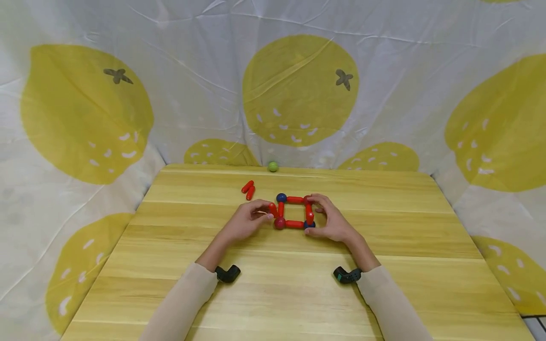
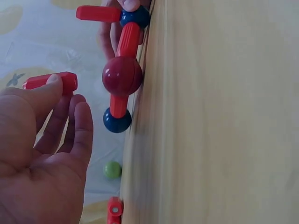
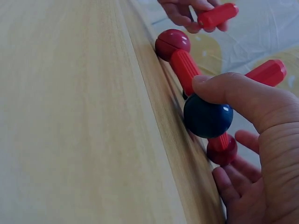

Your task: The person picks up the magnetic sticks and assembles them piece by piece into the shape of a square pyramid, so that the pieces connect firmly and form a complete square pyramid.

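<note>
On the table lies a square of red rods joined at its corners by balls. A blue ball and a dark red ball form its left corners. My left hand pinches a loose red rod, held up just left of the dark red ball and apart from it in the left wrist view. My right hand grips the square's right side, thumb on the near blue ball, fingers by the far dark red ball. Another red rod stands upright on that blue ball.
Two loose red rods lie beyond my left hand. A green ball sits at the table's back edge, close to the lemon-print cloth. The wooden table extends toward me below the square.
</note>
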A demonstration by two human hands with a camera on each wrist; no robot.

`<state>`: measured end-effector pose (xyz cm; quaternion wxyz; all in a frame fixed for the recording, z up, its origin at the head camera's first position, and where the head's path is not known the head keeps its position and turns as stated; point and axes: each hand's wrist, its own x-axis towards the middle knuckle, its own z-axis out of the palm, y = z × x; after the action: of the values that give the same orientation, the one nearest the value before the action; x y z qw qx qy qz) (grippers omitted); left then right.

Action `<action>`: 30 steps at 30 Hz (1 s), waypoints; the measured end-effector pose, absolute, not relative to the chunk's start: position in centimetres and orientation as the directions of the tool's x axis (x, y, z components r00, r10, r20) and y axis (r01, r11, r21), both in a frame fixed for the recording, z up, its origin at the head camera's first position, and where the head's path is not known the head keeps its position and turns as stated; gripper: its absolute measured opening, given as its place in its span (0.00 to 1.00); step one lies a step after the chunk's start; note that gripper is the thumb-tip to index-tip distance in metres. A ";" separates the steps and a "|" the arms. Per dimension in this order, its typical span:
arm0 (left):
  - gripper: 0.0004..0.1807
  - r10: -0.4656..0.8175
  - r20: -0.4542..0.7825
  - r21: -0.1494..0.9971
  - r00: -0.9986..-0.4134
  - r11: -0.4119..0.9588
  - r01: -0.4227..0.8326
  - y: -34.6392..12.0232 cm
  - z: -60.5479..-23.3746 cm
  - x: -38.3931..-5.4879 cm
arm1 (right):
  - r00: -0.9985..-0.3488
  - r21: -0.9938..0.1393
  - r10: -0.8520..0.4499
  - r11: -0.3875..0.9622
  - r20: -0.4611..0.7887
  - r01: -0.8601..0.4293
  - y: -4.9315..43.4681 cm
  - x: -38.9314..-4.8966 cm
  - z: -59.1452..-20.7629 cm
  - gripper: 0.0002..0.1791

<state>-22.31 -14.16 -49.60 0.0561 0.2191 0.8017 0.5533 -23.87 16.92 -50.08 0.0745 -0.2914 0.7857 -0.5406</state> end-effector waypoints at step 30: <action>0.27 0.370 0.213 0.798 -0.904 0.467 0.380 -13.7 -50.6 -23.0 | -0.869 -0.850 -0.467 0.381 0.164 -0.365 17.6 -25.4 -52.7 0.33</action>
<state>-22.96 -13.71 -50.57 -0.0051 0.2189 0.8565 0.4674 -25.40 17.63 -52.72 0.0512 -0.2508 0.8293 -0.4968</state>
